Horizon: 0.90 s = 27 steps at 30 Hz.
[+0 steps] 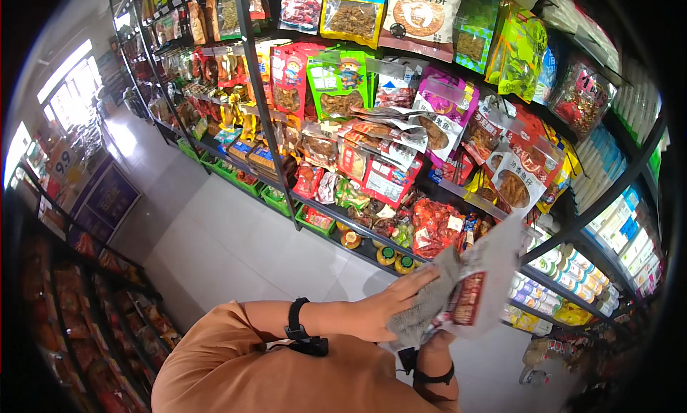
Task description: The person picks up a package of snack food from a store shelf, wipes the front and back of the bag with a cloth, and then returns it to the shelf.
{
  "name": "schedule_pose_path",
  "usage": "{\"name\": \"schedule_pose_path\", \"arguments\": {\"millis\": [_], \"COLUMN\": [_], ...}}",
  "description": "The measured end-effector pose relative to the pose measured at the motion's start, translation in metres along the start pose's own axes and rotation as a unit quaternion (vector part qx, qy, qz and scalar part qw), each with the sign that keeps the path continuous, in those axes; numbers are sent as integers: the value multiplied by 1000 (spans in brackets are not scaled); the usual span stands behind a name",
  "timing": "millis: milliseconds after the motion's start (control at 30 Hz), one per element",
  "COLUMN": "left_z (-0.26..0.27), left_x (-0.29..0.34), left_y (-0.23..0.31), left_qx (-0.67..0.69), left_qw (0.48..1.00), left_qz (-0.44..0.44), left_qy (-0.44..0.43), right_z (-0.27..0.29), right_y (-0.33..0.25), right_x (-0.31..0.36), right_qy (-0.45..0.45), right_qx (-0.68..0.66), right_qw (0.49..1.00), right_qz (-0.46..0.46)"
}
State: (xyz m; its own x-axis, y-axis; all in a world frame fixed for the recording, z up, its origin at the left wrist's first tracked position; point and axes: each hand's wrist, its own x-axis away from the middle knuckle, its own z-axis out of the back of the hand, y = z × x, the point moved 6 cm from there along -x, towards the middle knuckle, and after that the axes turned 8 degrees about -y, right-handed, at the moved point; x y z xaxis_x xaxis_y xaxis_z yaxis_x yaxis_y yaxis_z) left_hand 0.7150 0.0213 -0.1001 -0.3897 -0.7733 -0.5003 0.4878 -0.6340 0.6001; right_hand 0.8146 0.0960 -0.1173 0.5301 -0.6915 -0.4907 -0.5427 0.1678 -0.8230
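My left hand is closed over a grey cloth, its fingers lying across the cloth. The cloth presses against the side of a whitish snack bag with a dark red panel, tilted upright in front of me. Below, my right hand grips the lower corner of that bag; most of its fingers are hidden behind the bag and cloth. Past the bag, a white and brown snack pouch hangs on the rack. Several more pouches lie stacked in a tilted pile on the shelf.
A tall dark shelf rack holds many hanging snack bags, such as a green pouch. Red packets and jars sit lower down. Dark shelves stand at the left, with a tiled floor between. A dark post rises by the aisle.
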Motion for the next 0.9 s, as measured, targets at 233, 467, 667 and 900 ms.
{"name": "schedule_pose_path", "arguments": {"millis": [233, 467, 667, 900], "left_z": [24, -36, -125, -140], "left_x": [-35, -113, -170, -211], "left_y": [-12, -5, 4, 24], "left_qx": [134, 105, 193, 523], "left_qw": [984, 992, 969, 834], "left_qz": [69, -52, -125, 38], "left_qy": [92, 49, -91, -171], "right_z": [-7, 94, 191, 206], "right_y": [25, -8, -78, -134], "right_x": [21, 22, 33, 21], "right_qy": [-126, 19, 82, 7], "right_qx": [176, 4, 63, 457], "right_qw": [976, 1000, 994, 875], "right_qz": [1, -24, 24, 156]}}
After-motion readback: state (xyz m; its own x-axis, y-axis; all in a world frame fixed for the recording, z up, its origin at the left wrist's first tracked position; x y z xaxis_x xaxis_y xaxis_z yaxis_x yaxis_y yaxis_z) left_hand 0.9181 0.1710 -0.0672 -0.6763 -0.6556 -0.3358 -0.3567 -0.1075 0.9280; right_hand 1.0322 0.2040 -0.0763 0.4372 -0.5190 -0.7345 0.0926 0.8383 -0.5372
